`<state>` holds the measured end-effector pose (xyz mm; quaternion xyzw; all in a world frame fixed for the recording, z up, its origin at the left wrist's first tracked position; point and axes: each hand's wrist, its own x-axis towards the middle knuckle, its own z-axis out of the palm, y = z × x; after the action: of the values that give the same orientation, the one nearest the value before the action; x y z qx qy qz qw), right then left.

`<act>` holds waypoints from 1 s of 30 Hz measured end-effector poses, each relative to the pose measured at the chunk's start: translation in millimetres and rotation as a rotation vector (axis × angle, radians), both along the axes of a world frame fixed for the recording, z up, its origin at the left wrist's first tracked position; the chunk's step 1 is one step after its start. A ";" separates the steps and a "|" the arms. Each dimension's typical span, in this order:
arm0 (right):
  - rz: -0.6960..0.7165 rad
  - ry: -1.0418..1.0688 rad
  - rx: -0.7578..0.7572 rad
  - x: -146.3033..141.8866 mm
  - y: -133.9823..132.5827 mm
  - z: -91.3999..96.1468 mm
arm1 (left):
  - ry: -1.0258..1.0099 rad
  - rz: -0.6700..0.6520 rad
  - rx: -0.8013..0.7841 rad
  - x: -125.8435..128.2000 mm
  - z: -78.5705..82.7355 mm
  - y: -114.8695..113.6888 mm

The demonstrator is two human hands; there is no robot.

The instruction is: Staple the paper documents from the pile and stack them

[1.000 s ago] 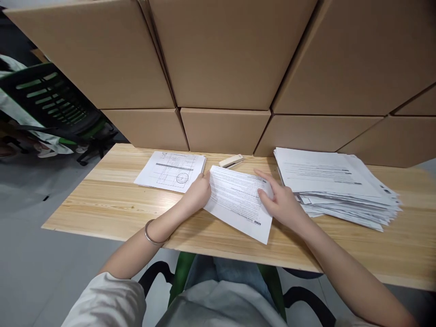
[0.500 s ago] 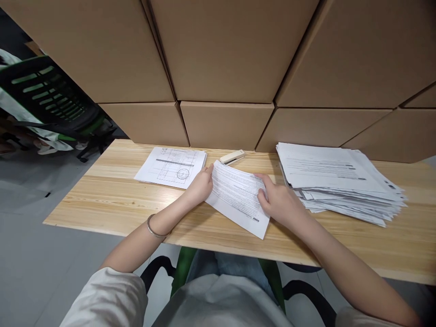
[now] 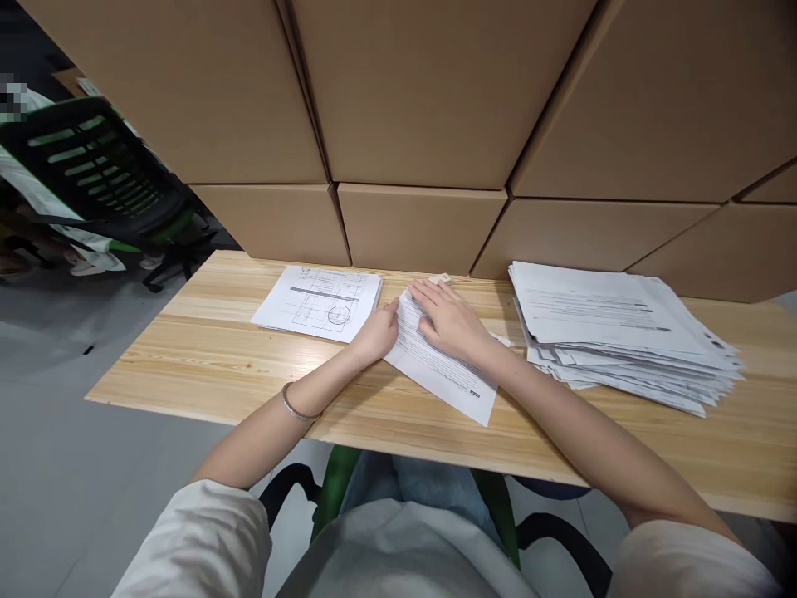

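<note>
A printed sheaf of paper [image 3: 445, 374] lies slanted on the wooden table [image 3: 205, 357] in front of me. My left hand [image 3: 377, 332] pinches its left edge, a bracelet on the wrist. My right hand [image 3: 452, 320] lies flat on the upper part of the paper, fingers stretched toward a cream stapler [image 3: 443, 279] that it mostly hides. To the left lies a sheet with a drawn diagram [image 3: 320, 301].
A thick, loose stack of printed papers [image 3: 616, 332] sits at the right. Cardboard boxes [image 3: 423, 124] are stacked behind and over the table's far edge. A black and green chair [image 3: 100, 178] stands at the far left.
My right hand has moved left from the paper's right edge onto its upper part, over the stapler. The left hand keeps its hold on the left edge.
</note>
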<state>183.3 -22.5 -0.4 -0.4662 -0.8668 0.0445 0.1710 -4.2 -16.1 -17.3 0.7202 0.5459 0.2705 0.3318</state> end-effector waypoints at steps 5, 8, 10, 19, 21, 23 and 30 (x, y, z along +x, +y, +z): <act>-0.009 0.013 0.015 -4.3 -1.5 -9.8 | 0.035 0.009 -0.035 2.1 2.8 -1.0; -0.014 -0.025 0.049 -7.6 -1.7 -12.6 | 0.078 -0.001 -0.039 3.6 4.4 -1.8; -0.022 -0.048 0.064 -8.3 -1.4 -13.9 | 0.086 -0.003 -0.043 4.7 5.9 -2.3; -0.052 0.053 0.215 -7.6 -15.8 -4.6 | 0.091 0.081 -0.148 1.2 24.7 -11.9; 0.001 0.102 0.296 -13.7 -29.6 0.1 | 0.113 0.060 -0.173 -5.3 33.6 -14.4; 0.091 0.153 0.381 -21.7 -47.8 3.0 | 0.111 0.039 -0.161 -11.8 44.3 -17.1; 0.022 -0.009 0.535 -31.6 -92.9 9.2 | -0.381 0.002 0.159 -13.9 65.6 -27.1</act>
<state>151.7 -115.3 8.8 -0.3951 -0.8535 -0.1866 0.2839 -18.1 -43.2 48.3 0.6795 0.4508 0.4444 0.3709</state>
